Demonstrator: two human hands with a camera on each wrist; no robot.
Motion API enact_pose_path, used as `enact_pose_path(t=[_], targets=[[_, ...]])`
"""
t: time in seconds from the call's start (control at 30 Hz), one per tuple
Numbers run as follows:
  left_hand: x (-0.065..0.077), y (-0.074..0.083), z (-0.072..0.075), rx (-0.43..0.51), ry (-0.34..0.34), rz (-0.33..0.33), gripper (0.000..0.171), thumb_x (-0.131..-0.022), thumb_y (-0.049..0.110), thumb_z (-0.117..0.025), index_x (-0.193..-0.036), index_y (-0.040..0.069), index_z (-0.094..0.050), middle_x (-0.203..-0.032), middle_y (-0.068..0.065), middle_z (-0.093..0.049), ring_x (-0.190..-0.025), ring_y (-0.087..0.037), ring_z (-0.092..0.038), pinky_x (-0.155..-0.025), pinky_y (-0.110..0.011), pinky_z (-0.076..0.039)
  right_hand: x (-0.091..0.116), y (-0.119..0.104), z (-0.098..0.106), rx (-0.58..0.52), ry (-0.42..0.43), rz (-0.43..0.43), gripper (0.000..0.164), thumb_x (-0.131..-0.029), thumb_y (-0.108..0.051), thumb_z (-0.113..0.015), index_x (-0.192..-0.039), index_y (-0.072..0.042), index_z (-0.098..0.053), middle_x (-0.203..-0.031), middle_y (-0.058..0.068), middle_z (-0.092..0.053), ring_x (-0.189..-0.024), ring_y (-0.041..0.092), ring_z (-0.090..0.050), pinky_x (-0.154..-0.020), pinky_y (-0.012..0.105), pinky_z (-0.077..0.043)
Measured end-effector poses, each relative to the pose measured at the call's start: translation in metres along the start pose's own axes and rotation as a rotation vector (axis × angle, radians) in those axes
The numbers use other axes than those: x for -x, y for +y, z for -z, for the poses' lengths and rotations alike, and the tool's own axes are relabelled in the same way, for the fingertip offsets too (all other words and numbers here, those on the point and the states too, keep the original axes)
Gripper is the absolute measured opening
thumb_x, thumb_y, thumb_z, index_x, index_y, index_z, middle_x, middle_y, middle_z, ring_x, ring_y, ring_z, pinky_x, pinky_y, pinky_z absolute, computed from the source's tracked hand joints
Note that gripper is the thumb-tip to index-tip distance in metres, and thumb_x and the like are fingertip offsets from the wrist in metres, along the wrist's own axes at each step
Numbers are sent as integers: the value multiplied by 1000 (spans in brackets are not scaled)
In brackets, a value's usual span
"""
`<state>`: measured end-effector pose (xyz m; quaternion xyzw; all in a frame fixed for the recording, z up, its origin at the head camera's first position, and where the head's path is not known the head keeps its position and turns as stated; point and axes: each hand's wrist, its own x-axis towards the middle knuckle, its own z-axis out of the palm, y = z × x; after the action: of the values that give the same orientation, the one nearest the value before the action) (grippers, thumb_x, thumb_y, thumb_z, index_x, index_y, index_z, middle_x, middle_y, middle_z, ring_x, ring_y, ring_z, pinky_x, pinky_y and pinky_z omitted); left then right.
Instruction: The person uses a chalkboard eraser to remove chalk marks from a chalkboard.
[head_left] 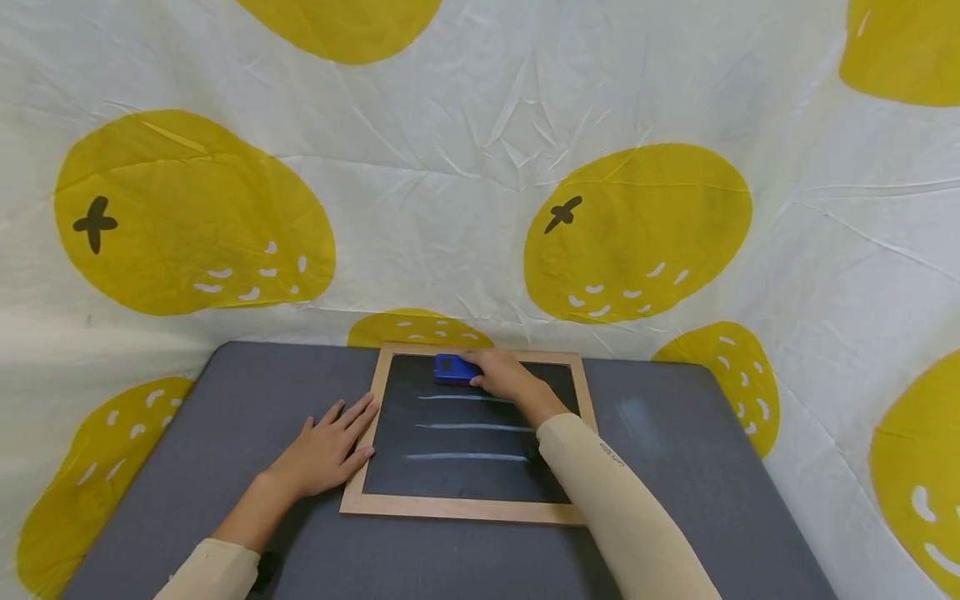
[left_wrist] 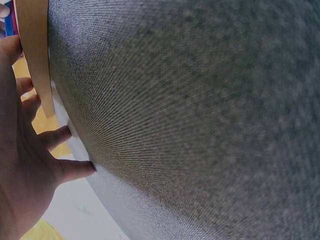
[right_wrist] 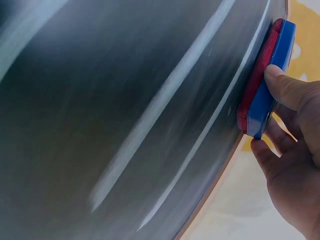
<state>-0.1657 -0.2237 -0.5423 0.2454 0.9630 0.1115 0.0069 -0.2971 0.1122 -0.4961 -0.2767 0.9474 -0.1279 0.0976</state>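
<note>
A wood-framed chalkboard (head_left: 465,483) lies on the table, with three pale chalk lines running across it. Near its far edge my right hand (head_left: 498,372) grips a blue chalkboard eraser (head_left: 447,369). In the right wrist view the eraser (right_wrist: 280,60) shows a red felt side turned to the board, and the thumb and fingers of the right hand (right_wrist: 295,130) hold its blue back. My left hand (head_left: 326,446) rests with spread fingers at the left side of the frame. The left wrist view shows that hand (left_wrist: 30,165) beside the wooden frame (left_wrist: 36,50).
The grey cloth-covered table (head_left: 465,558) extends around the board. A faint chalky smudge (head_left: 637,421) marks it on the right. Behind the table hangs a white curtain (head_left: 435,225) printed with yellow fruit shapes.
</note>
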Motion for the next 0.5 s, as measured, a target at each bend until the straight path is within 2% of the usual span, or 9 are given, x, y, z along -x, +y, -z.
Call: enact_pose_path(t=[0.5], targets=[[-1, 3, 3, 12, -8, 4, 70, -105, 50, -52, -164, 19, -31, -171, -3, -28, -146, -53, -38, -99, -84, -34, -37, -58, -14, 118, -21, -5, 57, -104, -22, -64, -157, -15, -46, -160, 5, -48, -147, 24, -48, -121, 40, -37]])
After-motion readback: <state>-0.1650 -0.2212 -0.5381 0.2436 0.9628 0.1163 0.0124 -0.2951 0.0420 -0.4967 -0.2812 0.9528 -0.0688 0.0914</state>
